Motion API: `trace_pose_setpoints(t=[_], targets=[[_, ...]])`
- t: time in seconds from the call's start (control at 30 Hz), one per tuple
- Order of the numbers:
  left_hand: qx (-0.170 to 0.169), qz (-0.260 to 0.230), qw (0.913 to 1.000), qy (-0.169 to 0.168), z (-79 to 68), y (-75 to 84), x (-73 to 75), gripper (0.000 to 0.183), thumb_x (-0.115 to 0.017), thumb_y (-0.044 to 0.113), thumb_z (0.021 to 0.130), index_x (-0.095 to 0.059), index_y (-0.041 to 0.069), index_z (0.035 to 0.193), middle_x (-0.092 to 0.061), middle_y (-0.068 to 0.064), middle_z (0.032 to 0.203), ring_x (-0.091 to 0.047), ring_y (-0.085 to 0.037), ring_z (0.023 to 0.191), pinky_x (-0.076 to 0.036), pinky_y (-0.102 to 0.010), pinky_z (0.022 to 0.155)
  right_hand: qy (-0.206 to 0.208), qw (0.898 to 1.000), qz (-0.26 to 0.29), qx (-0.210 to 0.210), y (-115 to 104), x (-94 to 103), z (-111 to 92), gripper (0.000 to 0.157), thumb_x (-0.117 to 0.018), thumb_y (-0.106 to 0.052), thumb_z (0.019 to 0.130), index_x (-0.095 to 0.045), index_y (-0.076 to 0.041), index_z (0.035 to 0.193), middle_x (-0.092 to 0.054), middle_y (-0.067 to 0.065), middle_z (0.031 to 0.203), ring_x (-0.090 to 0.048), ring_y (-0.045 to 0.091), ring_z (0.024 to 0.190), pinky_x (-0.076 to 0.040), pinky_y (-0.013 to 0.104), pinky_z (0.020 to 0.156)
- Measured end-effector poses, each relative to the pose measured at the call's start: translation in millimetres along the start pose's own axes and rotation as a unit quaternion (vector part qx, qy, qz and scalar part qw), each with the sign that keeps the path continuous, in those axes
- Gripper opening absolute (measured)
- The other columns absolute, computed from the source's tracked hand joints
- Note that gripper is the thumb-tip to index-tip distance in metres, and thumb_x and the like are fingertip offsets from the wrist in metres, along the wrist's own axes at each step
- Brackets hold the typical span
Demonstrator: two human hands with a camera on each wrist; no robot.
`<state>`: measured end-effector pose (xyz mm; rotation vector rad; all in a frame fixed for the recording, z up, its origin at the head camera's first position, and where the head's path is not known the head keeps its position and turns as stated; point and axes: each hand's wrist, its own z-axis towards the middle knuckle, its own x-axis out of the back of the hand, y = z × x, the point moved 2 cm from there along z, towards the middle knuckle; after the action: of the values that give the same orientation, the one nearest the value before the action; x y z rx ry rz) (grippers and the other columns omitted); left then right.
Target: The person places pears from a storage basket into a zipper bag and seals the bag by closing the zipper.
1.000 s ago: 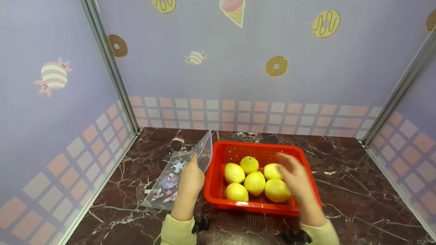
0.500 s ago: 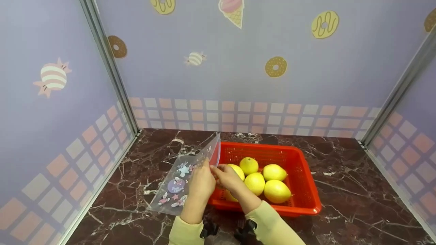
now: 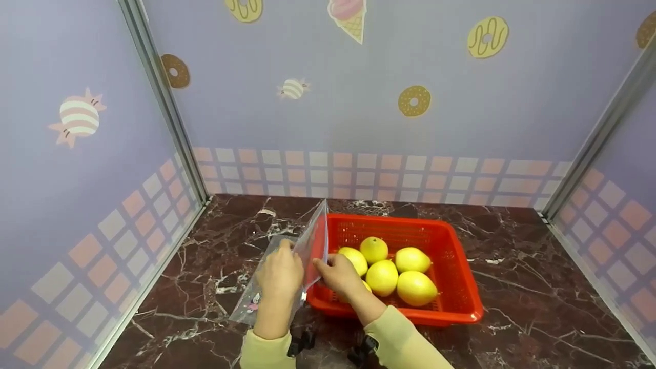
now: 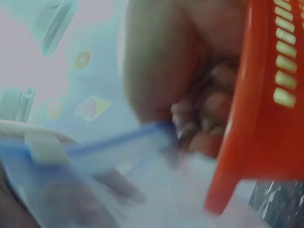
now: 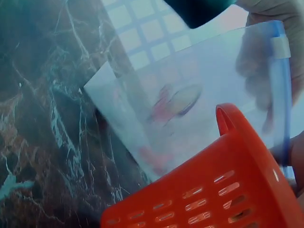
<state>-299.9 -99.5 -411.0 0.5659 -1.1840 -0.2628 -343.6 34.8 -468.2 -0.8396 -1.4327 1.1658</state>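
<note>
A clear zip bag (image 3: pixel 313 238) with printed figures stands partly raised beside the red basket. My right hand (image 3: pixel 342 274) pinches its blue-edged mouth, close over the basket's left rim. My left hand (image 3: pixel 281 271) is on the bag's left side, fingers curled at the plastic. In the right wrist view the left fingers (image 5: pixel 259 71) show through the film, near the zip's pale slider (image 5: pixel 281 47). The left wrist view has the right hand (image 4: pixel 161 61) at the blue zip edge (image 4: pixel 118 142), which is blurred. Several yellow lemon-like fruits (image 3: pixel 382 278) lie in the basket.
The red plastic basket (image 3: pixel 400 313) has slotted walls and stands right of the bag on a dark red marbled tabletop (image 3: pixel 533 287). Patterned lilac panels (image 3: pixel 359 118) enclose the back and both sides.
My right hand has come left from above the fruits to the bag's mouth. The left hand first moved right with the bag, then shifted left, and the two hands are now apart.
</note>
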Motion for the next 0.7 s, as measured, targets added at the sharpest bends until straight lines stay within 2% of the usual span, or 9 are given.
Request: trace_pose_setpoints(t=[0.1, 0.2, 0.33, 0.4, 0.47, 0.5, 0.57, 0.7], targets=[[0.010, -0.030, 0.9988, 0.037, 2.0, -6.6, 13.7, 0.031, -0.059, 0.016, 0.097, -0.070, 0.010, 0.126, -0.075, -0.017, 0.116, -0.072, -0.045, 0.096, -0.056, -0.059, 0.074, 0.007, 1.000, -0.006, -0.026, 0.3, 2.1, -0.4, 0.036, -0.060, -0.021, 0.100, -0.059, -0.010, 0.065, -0.048, -0.006, 0.053, -0.044, 0.008, 0.049, -0.037, 0.021, 0.050], [0.018, -0.067, 0.9944, 0.079, 2.1, -14.9, 29.7, 0.033, -0.059, 0.016, 0.097, -0.072, 0.011, 0.127, -0.074, -0.017, 0.120, -0.072, -0.044, 0.089, -0.056, -0.054, 0.068, 0.011, 0.999, -0.009, -0.041, 0.6, 4.5, 0.1, 0.037, -0.057, -0.017, 0.095, -0.053, -0.014, 0.058, -0.046, -0.006, 0.049, -0.041, 0.009, 0.047, -0.032, 0.022, 0.047], [0.030, -0.114, 0.9814, 0.151, 0.7, -28.5, 50.6, 0.030, -0.061, 0.014, 0.096, -0.076, 0.012, 0.122, -0.076, -0.018, 0.113, -0.067, -0.037, 0.070, -0.049, -0.041, 0.055, 0.019, 0.999, -0.004, -0.040, -1.1, 6.5, 0.4, 0.033, -0.054, -0.014, 0.088, -0.051, -0.015, 0.055, -0.044, -0.006, 0.047, -0.039, 0.010, 0.045, -0.030, 0.022, 0.046], [0.041, -0.122, 0.9736, 0.188, -0.5, -33.8, 58.5, 0.029, -0.061, 0.012, 0.094, -0.078, 0.013, 0.118, -0.078, -0.017, 0.106, -0.064, -0.033, 0.066, -0.044, -0.036, 0.052, 0.018, 0.999, 0.005, -0.043, -1.5, 6.6, 0.3, 0.031, -0.054, -0.015, 0.088, -0.051, -0.015, 0.057, -0.044, -0.006, 0.047, -0.039, 0.011, 0.045, -0.030, 0.022, 0.045], [0.045, -0.129, 0.9690, 0.206, -2.1, -35.3, 62.7, 0.027, -0.062, 0.011, 0.094, -0.079, 0.012, 0.115, -0.078, -0.016, 0.101, -0.061, -0.032, 0.061, -0.041, -0.035, 0.050, 0.016, 0.999, 0.023, -0.046, -0.9, 6.1, -0.1, 0.028, -0.054, -0.015, 0.087, -0.050, -0.014, 0.060, -0.044, -0.005, 0.049, -0.039, 0.011, 0.046, -0.030, 0.023, 0.045], [0.046, -0.128, 0.9697, 0.203, -3.0, -34.3, 63.0, 0.027, -0.062, 0.011, 0.094, -0.079, 0.012, 0.114, -0.078, -0.016, 0.098, -0.061, -0.032, 0.061, -0.041, -0.036, 0.050, 0.015, 0.998, 0.029, -0.048, -0.6, 5.8, -0.6, 0.026, -0.054, -0.014, 0.087, -0.050, -0.014, 0.061, -0.044, -0.005, 0.049, -0.038, 0.011, 0.046, -0.030, 0.023, 0.045], [0.039, -0.111, 0.9776, 0.175, -4.7, -28.7, 60.7, 0.025, -0.064, 0.014, 0.094, -0.080, 0.013, 0.113, -0.078, -0.015, 0.093, -0.065, -0.033, 0.064, -0.046, -0.039, 0.052, 0.013, 0.998, 0.036, -0.048, 0.4, 5.1, -1.1, 0.025, -0.055, -0.015, 0.088, -0.050, -0.014, 0.064, -0.044, -0.005, 0.051, -0.038, 0.010, 0.047, -0.030, 0.022, 0.045], [-0.002, -0.063, 0.9947, 0.081, -6.0, -9.9, 44.8, 0.023, -0.068, 0.022, 0.095, -0.079, 0.013, 0.112, -0.079, -0.013, 0.097, -0.073, -0.038, 0.079, -0.055, -0.049, 0.063, 0.010, 0.999, 0.039, -0.031, 0.6, 4.4, -1.2, 0.032, -0.060, -0.020, 0.095, -0.051, -0.015, 0.064, -0.042, -0.006, 0.051, -0.038, 0.008, 0.047, -0.031, 0.021, 0.046]])
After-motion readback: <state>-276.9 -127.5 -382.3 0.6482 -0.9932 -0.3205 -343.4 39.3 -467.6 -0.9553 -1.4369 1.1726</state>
